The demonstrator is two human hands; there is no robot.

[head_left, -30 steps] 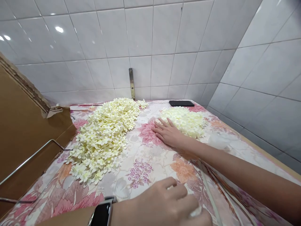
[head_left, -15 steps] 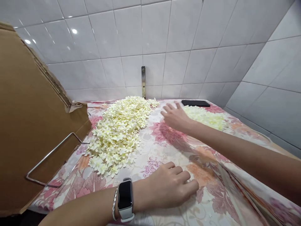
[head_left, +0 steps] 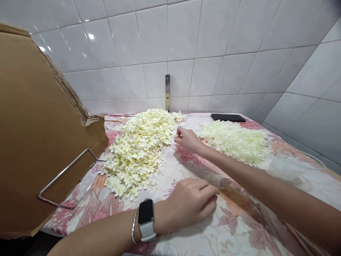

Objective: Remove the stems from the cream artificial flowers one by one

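Observation:
A long heap of cream artificial flowers (head_left: 138, 145) lies on the floral tablecloth (head_left: 234, 227), left of centre. A smaller heap of the same flowers (head_left: 234, 140) lies at the right. My right hand (head_left: 186, 138) reaches between the heaps, at the right edge of the long heap, its fingers pinched together on something small that I cannot make out. My left hand (head_left: 190, 202), with a black smartwatch (head_left: 146, 218) and a thin bangle on the wrist, rests on the cloth near the front, fingers curled loosely with nothing visible in them.
A tall brown cardboard sheet (head_left: 32, 142) stands at the left with a metal wire frame (head_left: 66, 177) against it. A black phone (head_left: 227, 117) lies at the back. White tiled walls close in the back and right, with a metal bracket (head_left: 167, 90) on the back wall.
My right hand left the smaller heap, swung left to the edge of the long heap and closed from spread fingers to a pinch. My left hand's fingers curled in slightly.

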